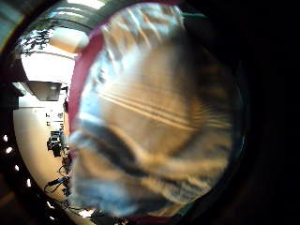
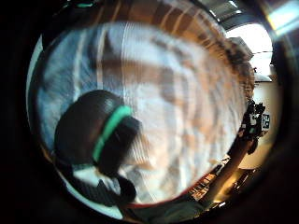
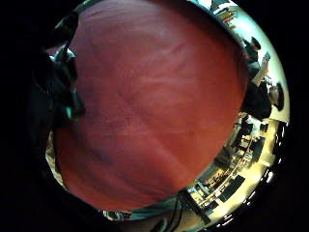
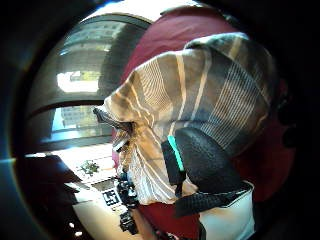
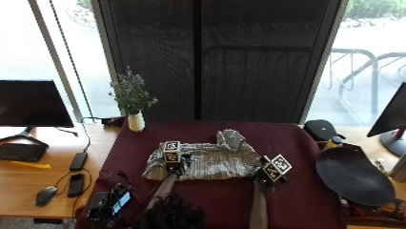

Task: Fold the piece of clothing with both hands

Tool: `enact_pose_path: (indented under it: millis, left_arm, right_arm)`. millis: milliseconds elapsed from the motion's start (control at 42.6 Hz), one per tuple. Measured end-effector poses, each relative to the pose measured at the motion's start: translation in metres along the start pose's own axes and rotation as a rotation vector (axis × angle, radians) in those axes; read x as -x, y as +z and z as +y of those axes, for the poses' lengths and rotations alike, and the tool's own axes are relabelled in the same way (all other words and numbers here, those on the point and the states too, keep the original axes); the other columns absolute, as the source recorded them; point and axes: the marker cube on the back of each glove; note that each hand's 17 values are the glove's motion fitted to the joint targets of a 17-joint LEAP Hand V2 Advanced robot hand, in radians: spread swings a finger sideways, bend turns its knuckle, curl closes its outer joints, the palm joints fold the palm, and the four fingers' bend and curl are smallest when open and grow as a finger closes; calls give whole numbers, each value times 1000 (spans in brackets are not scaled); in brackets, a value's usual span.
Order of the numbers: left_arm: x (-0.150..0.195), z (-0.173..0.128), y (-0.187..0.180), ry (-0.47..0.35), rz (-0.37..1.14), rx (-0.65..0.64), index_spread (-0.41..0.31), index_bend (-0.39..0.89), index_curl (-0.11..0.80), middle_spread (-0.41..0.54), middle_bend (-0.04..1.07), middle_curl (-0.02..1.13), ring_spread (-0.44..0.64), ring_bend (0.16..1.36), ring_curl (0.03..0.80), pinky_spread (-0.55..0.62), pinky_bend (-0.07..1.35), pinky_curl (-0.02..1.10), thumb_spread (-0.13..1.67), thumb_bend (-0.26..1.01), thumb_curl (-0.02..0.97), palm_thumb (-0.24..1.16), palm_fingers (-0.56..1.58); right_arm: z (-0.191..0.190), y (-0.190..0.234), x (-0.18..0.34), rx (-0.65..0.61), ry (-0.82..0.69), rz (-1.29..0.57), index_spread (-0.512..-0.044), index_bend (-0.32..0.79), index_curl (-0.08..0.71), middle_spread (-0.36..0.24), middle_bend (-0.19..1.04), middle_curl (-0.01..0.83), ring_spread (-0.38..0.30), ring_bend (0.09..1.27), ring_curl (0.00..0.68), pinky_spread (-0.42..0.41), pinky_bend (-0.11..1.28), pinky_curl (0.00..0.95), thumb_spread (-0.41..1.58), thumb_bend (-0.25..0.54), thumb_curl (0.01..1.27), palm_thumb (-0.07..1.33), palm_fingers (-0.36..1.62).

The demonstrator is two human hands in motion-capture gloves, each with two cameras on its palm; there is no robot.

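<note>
Vase with flowers (image 5: 134,110) at maroon tablecloth's (image 5: 209,200) far corner; monitor (image 5: 33,104), keyboard (image 5: 21,152), mouse (image 5: 44,196) left.

Both forearms reach forward, left hand (image 5: 176,167) and right hand (image 5: 266,175) low, well apart.

No brand, label or sign can be read anywhere in these views, including on the striped garment (image 5: 202,162).
</note>
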Motion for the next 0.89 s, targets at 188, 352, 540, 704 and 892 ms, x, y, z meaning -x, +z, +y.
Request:
enact_pose_path:
  millis: [188, 352, 540, 704, 892]
  left_arm:
    - [2, 6, 9, -12, 96, 121, -120, 170, 382, 9, 154, 397, 230, 435, 338, 347, 395, 335, 1224, -51, 177, -14, 172]
    - [8, 5, -12, -32, 105, 245, -115, 173, 389, 36, 168, 381, 289, 441, 325, 386, 407, 338, 1230, -28, 172, -26, 163]
    - [21, 6, -91, 25, 424, 234, -106, 164, 394, 43, 181, 371, 300, 491, 331, 389, 418, 341, 1306, 36, 201, 102, 243]
    - [50, -2, -168, 60, 527, -75, -104, 149, 385, 20, 208, 388, 262, 501, 333, 358, 427, 348, 1372, 67, 216, 180, 330]
    - [84, 23, -215, -5, 445, -166, -104, 142, 376, 6, 213, 406, 234, 504, 338, 326, 424, 357, 1429, 80, 220, 217, 354]
  right_arm:
    - [-8, -6, 32, -161, -138, -353, -302, -87, 48, -34, 245, 351, -140, 940, 480, -222, 1022, 443, 1154, 91, 383, 809, 838]
    - [-10, -32, 58, -279, -160, -588, -292, 37, 60, -119, 271, 384, -198, 885, 463, -287, 918, 410, 1027, 148, 460, 1015, 947]
    - [55, -82, 135, -166, -339, -837, -295, 51, 79, -189, 232, 396, -232, 807, 441, -313, 837, 383, 823, 87, 519, 1061, 983]
    - [81, -72, 223, -229, -529, -771, -304, 40, 84, -215, 197, 404, -243, 767, 431, -323, 798, 372, 713, 42, 562, 1090, 1009]
    - [160, -27, 300, -7, -653, -667, -307, 37, 85, -215, 186, 412, -254, 729, 426, -327, 772, 368, 632, -6, 601, 1109, 1031]
